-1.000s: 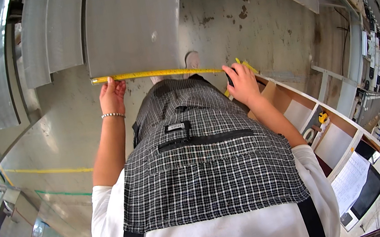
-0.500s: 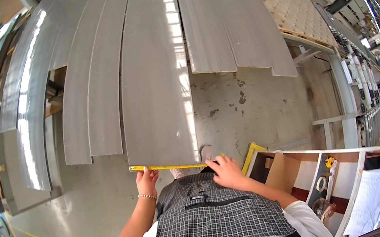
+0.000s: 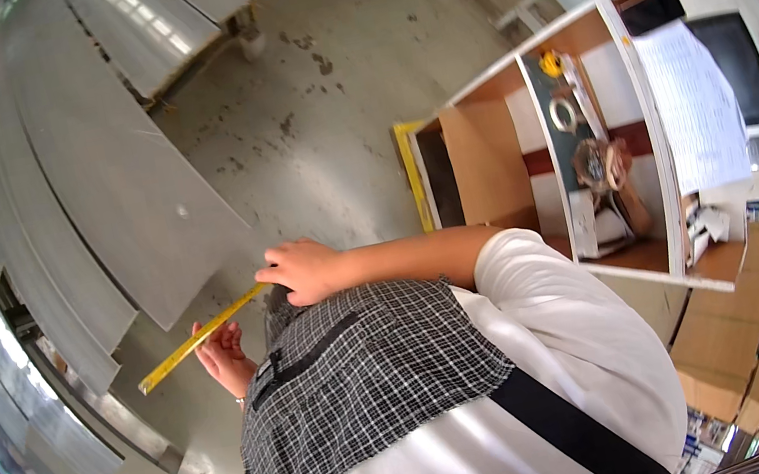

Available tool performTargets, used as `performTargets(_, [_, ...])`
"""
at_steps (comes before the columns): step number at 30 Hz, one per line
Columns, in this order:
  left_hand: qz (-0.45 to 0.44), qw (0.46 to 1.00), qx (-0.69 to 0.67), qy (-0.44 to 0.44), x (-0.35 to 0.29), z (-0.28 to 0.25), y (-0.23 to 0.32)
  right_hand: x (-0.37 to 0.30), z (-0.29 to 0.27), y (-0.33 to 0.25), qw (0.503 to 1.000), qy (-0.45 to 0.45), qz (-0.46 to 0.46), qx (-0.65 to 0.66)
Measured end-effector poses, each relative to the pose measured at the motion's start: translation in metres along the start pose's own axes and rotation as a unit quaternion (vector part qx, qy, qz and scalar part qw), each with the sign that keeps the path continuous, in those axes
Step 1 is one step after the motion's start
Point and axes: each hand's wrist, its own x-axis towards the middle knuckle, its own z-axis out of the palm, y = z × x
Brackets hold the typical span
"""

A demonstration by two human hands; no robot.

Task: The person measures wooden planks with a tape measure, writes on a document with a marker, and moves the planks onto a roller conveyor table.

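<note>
A yellow measuring tape (image 3: 168,364) with dark markings stretches slantwise between my two hands. My left hand (image 3: 225,353) is closed on it partway along, its fingers curled and the tape's far-left end sticking out beyond them. My right hand (image 3: 304,270) pinches the other end in front of my checked apron (image 3: 370,355). Just beyond the tape lies the near edge of a long grey panel (image 3: 119,171), with a strip of floor showing between them. My right palm hides part of that tape end.
More grey panels (image 3: 5,242) lie side by side to the left. At my right stands a white-edged compartment cart (image 3: 643,89) holding a white tape roll (image 3: 564,113), a yellow item (image 3: 551,63) and paper sheets (image 3: 696,105). Behind it are stacked brown cardboard pieces (image 3: 737,336).
My view and body have turned to the right. The measuring tape, which lay along the panel's near edge, now stands apart from it, still in both hands.
</note>
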Motion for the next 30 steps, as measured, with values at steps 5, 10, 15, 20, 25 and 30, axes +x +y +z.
performTargets(5, [-0.1, 0.974, 0.185, -0.089, -0.055, 0.019, -0.027, -0.073, 0.046, 0.005, 0.995, 0.023, -0.008, 0.101])
performTargets(10, [-0.234, 0.934, 0.197, -0.183, -0.1, 0.03, -0.083, -0.146, 0.109, 0.009, 0.942, 0.127, 0.056, 0.304])
performTargets(15, [-0.415, 0.869, 0.174, -0.205, -0.118, 0.091, -0.132, -0.209, 0.154, 0.024, 0.873, 0.217, 0.133, 0.417])
performTargets(20, [-0.511, 0.821, 0.145, -0.21, -0.112, 0.074, -0.204, -0.261, 0.202, 0.054, 0.812, 0.304, 0.262, 0.423])
performTargets(25, [-0.604, 0.769, 0.15, -0.145, -0.102, 0.009, -0.273, -0.316, 0.366, 0.159, 0.719, 0.317, 0.518, 0.339])
performTargets(30, [-0.6, 0.756, 0.215, -0.146, -0.094, -0.046, -0.309, -0.383, 0.553, 0.28, 0.625, 0.178, 0.69, 0.32])
